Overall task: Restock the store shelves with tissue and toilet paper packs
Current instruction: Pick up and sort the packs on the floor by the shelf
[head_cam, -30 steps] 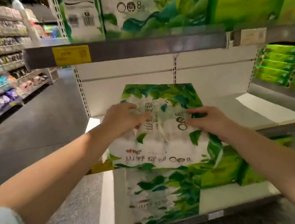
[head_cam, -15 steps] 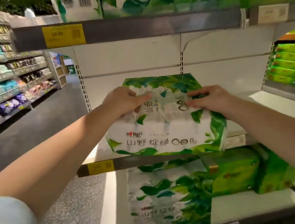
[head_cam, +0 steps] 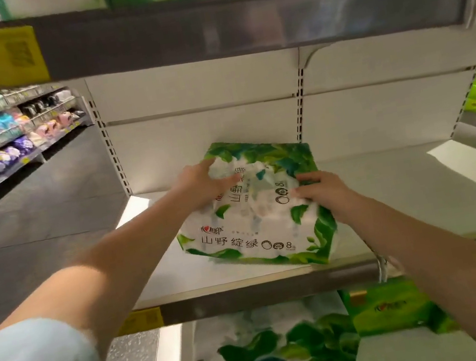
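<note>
Bare middle shelf [head_cam: 409, 201] right of tissue pack [head_cam: 254, 209]; upper shelf [head_cam: 235, 28] overhangs

White middle shelf [head_cam: 409, 201], frame centre: green-white tissue pack [head_cam: 255, 212] resting on it, tilted, near front edge.

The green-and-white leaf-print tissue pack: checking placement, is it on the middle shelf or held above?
On it: the green-and-white leaf-print tissue pack rests on the white middle shelf, both hands gripping its top.
</note>
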